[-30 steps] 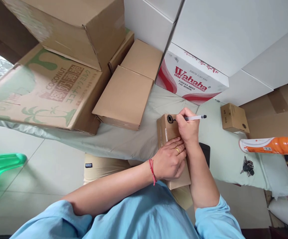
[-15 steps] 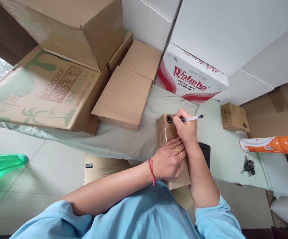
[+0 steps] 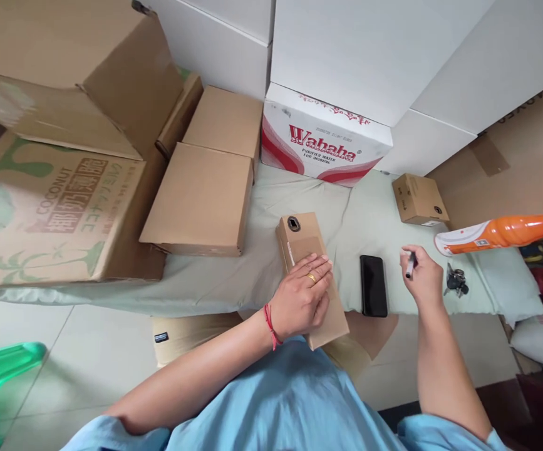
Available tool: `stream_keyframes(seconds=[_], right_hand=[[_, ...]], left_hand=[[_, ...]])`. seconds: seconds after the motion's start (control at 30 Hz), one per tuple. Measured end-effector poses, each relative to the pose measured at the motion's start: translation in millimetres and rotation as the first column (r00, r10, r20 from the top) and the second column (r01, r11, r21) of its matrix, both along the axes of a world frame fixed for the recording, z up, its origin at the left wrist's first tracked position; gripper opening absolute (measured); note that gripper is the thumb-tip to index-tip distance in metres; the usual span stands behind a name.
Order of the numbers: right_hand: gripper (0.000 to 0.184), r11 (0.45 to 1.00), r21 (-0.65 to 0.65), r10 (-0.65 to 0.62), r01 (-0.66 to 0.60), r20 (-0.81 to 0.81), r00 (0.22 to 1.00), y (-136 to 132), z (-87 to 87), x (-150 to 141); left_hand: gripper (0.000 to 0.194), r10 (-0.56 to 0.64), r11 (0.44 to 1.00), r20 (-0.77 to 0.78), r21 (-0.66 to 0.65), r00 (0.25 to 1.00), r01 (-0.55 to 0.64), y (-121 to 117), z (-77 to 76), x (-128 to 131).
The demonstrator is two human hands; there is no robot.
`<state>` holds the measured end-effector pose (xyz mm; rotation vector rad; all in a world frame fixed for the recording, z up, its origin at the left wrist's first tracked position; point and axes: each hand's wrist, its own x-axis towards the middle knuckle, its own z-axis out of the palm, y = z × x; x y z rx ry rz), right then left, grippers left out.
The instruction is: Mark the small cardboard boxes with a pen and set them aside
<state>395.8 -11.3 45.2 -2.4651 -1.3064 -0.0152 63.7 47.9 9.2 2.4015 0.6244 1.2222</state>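
A long, narrow cardboard box (image 3: pixel 306 235) lies at the edge of the cloth-covered surface, close against my body. Near its far end is a small dark opening with a black drawn outline (image 3: pixel 294 223). My left hand (image 3: pixel 302 294) rests flat across the box's middle, fingers stretched out, a ring and a red cord bracelet on it. Off to the right, my right hand (image 3: pixel 422 275) is closed around a pen (image 3: pixel 410 265), its tip end pointing down towards me. Between the two hands lies a black phone (image 3: pixel 373 285). A bunch of keys (image 3: pixel 456 280) sits just right of my right hand.
Larger cardboard boxes (image 3: pixel 200 194) and a coconut-printed carton (image 3: pixel 59 219) stand at the left. A Wahaha water carton (image 3: pixel 322 141) leans by the wall. A small box (image 3: pixel 420 199) and an orange bottle (image 3: pixel 506 233) are at the right. Green plastic (image 3: pixel 8 376) shows lower left.
My right hand has left the drawn outline and moved right with the pen, past the phone, which now shows fully. My left hand stays on the box. The view has shifted.
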Motion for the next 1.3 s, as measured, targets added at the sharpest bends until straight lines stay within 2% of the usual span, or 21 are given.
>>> stream_keyframes(seconds=[0.07, 0.13, 0.17, 0.23, 0.3, 0.37, 0.43, 0.5, 0.57, 0.63, 0.7, 0.8, 0.9, 1.03, 1.13, 1.3], right_hand=[[0.035, 0.951, -0.278, -0.102, 0.133, 0.123, 0.987, -34, -5.4, 36], [0.037, 0.887, -0.421, -0.145, 0.192, 0.141, 0.979, -59, -14.7, 58], [0.037, 0.872, -0.448, -0.156, 0.197, 0.126, 0.98, -67, -20.4, 64], [0.04, 0.876, -0.443, -0.168, 0.189, 0.087, 0.982, -75, -32.2, 69], [0.052, 0.894, -0.41, -0.176, 0.183, 0.055, 0.983, -77, -42.0, 69], [0.069, 0.915, -0.359, -0.187, 0.185, 0.031, 0.982, -78, -48.8, 65], [0.077, 0.93, -0.312, -0.201, 0.193, 0.009, 0.98, -82, -53.6, 55], [0.07, 0.94, -0.292, -0.188, 0.178, -0.008, 0.982, -92, -58.5, 35], [0.064, 0.944, -0.308, -0.13, 0.12, -0.011, 0.991, -103, -64.7, 5], [0.072, 0.936, -0.347, -0.057, 0.055, 0.006, 0.998, -111, -71.7, -29], [0.083, 0.932, -0.36, -0.04, 0.05, 0.033, 0.999, -113, -77.6, -58], [0.093, 0.93, -0.351, -0.08, 0.105, 0.087, 0.993, -104, -81.6, -82], [0.092, 0.926, -0.354, -0.103, 0.129, 0.091, 0.991, -89, -80.1, -87], [0.088, 0.915, -0.354, -0.182, 0.193, 0.063, 0.981, -75, -76.8, -84], [0.081, 0.912, -0.345, -0.227, 0.22, 0.022, 0.974, -72, -76.3, -79], [0.087, 0.937, -0.317, -0.194, 0.145, -0.128, 0.973, -78, -73.4, -67]], left_hand=[[0.033, -0.027, 1.0, -0.006, -0.015, 1.0, 0.027, 3, 0.9, -2], [0.033, -0.1, 0.995, -0.005, -0.022, 0.995, 0.1, 11, 1.5, -3], [0.032, -0.158, 0.987, -0.003, -0.02, 0.987, 0.158, 17, 1.8, -3], [0.029, -0.272, 0.962, -0.004, -0.009, 0.962, 0.272, 29, 2.6, -2], [0.027, -0.319, 0.948, -0.021, 0.009, 0.948, 0.319, 39, 4.8, 0], [0.025, -0.275, 0.96, -0.047, 0.044, 0.96, 0.277, 42, 9.1, -3], [0.022, -0.195, 0.977, -0.071, 0.073, 0.978, 0.2, 36, 15.3, -11], [0.019, -0.148, 0.987, -0.1, 0.052, 0.984, 0.154, 24, 22.1, -23], [0.021, -0.182, 0.983, -0.146, -0.018, 0.972, 0.182, 9, 27.8, -36], [0.035, -0.247, 0.969, -0.207, -0.064, 0.947, 0.239, -6, 31.5, -43], [0.051, -0.287, 0.958, -0.278, -0.065, 0.917, 0.28, -17, 33.0, -43], [0.053, -0.284, 0.957, -0.365, -0.052, 0.887, 0.285, -25, 31.9, -30], [0.045, -0.264, 0.964, -0.399, -0.072, 0.878, 0.257, -24, 27.6, -13], [0.044, -0.275, 0.961, -0.352, -0.089, 0.894, 0.261, -19, 20.1, -2], [0.049, -0.302, 0.953, -0.288, -0.069, 0.909, 0.295, -15, 17.6, -4], [0.06, -0.341, 0.94, -0.184, -0.045, 0.922, 0.339, -6, 17.3, -21]])
